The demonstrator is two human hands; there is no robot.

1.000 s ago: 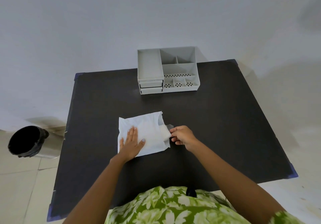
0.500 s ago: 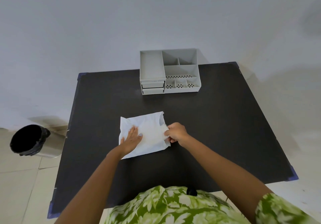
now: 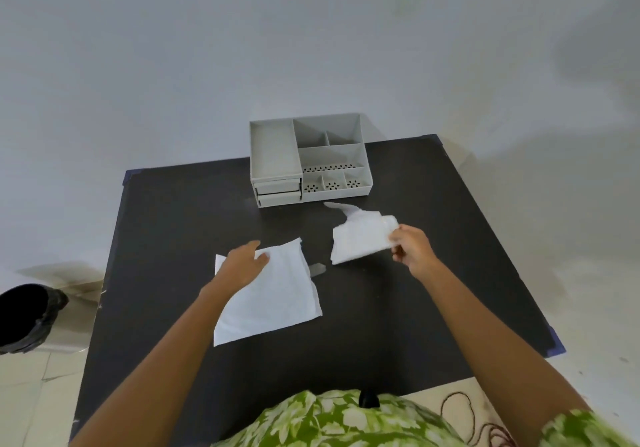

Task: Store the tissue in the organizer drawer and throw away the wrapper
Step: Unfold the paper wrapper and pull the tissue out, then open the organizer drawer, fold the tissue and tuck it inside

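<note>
Two hands: left (image 3: 242, 266) flat on square wrapper (image 3: 273, 297); right (image 3: 410, 247) pinching crumpled tissue (image 3: 360, 238).

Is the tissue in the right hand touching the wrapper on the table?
Apart. The head view shows bare table between the tissue in the right hand and the wrapper.

The black table (image 3: 398, 308) lies bare between the white wrapper (image 3: 270, 294) and the grey organizer (image 3: 308, 162), so the two closed drawers (image 3: 278, 193) at its front left have open room before them. The right hand (image 3: 410, 247) holds the crumpled tissue (image 3: 360, 238) above the table just in front of the organizer's right half, partly blocking that side. The left hand (image 3: 242, 266) rests over the wrapper's far corner. A black bin (image 3: 27, 318) stands on the floor well left of the table, nothing between
</note>
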